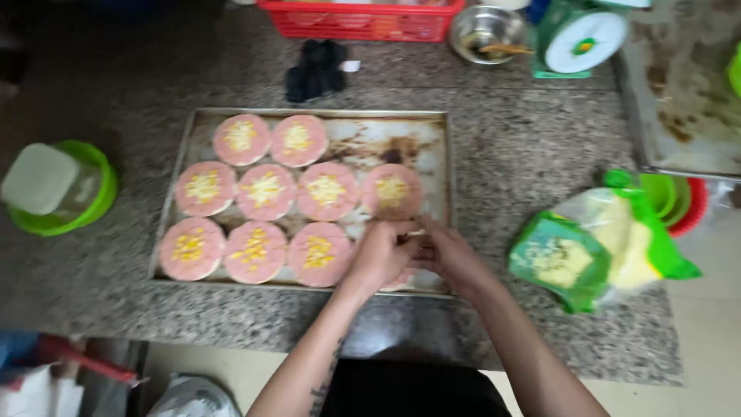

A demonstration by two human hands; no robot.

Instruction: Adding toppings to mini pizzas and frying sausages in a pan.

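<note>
Hands (417,255) together over baking tray (432,154), nine topped pink rounds (265,191)

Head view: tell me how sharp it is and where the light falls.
Head view: soft all over from motion blur; the hands, left hand and right hand, smear together over the baking tray; the upper left of the stone counter lies in shadow, the right side brighter; the pink rounds show no hard glare.

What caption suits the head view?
Both hands, left hand and right hand, work over pink rounds on a baking tray.
</note>
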